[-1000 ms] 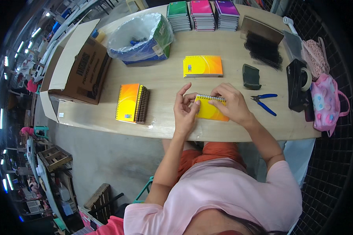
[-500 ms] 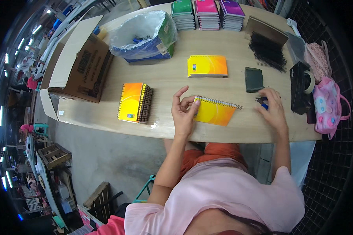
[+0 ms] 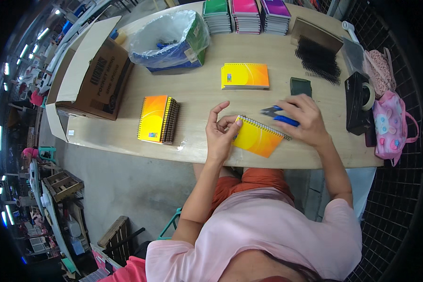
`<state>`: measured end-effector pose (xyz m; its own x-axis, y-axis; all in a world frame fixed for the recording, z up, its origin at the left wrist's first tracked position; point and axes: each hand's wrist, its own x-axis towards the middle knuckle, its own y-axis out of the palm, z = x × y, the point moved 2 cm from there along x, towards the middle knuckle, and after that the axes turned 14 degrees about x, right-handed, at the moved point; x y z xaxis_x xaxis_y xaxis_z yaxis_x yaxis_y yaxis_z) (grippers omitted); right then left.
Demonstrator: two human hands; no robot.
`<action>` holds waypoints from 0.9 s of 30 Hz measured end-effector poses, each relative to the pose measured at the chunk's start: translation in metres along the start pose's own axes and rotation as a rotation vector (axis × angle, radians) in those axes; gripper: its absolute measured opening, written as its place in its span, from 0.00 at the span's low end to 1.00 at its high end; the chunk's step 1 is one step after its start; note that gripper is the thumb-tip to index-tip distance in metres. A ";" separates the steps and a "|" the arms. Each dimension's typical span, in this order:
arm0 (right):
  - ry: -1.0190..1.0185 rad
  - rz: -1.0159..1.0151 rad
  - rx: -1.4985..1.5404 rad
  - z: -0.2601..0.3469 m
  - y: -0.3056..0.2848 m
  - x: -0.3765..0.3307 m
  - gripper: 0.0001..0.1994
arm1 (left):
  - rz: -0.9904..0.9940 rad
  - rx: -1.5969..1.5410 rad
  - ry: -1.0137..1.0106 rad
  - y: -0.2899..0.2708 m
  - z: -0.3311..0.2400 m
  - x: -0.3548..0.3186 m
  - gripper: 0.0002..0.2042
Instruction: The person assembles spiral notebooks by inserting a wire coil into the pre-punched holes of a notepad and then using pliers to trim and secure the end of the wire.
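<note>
My left hand (image 3: pixel 222 131) pinches the left end of a yellow-orange spiral notebook (image 3: pixel 258 139) between thumb and fingers, its index finger raised. A wire coil runs along the notebook's upper edge, and its right end sticks out past the cover. Above that edge, my right hand (image 3: pixel 306 121) is closed around blue-handled pliers (image 3: pixel 286 121), whose dark jaws point left toward the coil without touching it. Beyond them lies a stack of yellow-orange covered pads (image 3: pixel 245 76). To the left stands a pile of coil-bound yellow-orange notebooks (image 3: pixel 156 119).
At the left are an open cardboard box (image 3: pixel 96 77) and a plastic-lined bin (image 3: pixel 174 44). Green, pink and purple notebook stacks (image 3: pixel 246 19) line the far edge. Black wire coils (image 3: pixel 317 61), a dark green block (image 3: pixel 301 87), a tape dispenser (image 3: pixel 358 105) and a pink pouch (image 3: pixel 391 127) sit rightward.
My right hand has lifted the pliers off the table and brought them left, close to the coil. The notebook has tilted slightly, its right end lower, still in my left hand.
</note>
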<state>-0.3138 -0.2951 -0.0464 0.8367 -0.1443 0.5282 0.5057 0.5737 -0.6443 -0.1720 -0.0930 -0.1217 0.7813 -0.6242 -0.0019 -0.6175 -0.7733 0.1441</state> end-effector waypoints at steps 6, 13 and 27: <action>-0.409 0.177 -0.258 0.032 0.005 0.049 0.19 | -0.009 0.045 0.003 -0.004 -0.006 -0.005 0.30; -0.599 0.182 -0.359 0.039 0.013 0.057 0.13 | -0.004 0.008 -0.032 -0.005 -0.007 -0.009 0.29; 0.107 0.451 0.231 0.014 0.016 0.041 0.17 | -0.174 0.137 0.147 0.004 -0.014 -0.019 0.28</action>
<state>-0.2745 -0.2802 -0.0277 0.9838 0.0835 0.1584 0.0401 0.7591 -0.6497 -0.1883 -0.0829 -0.1071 0.8755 -0.4651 0.1306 -0.4713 -0.8818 0.0192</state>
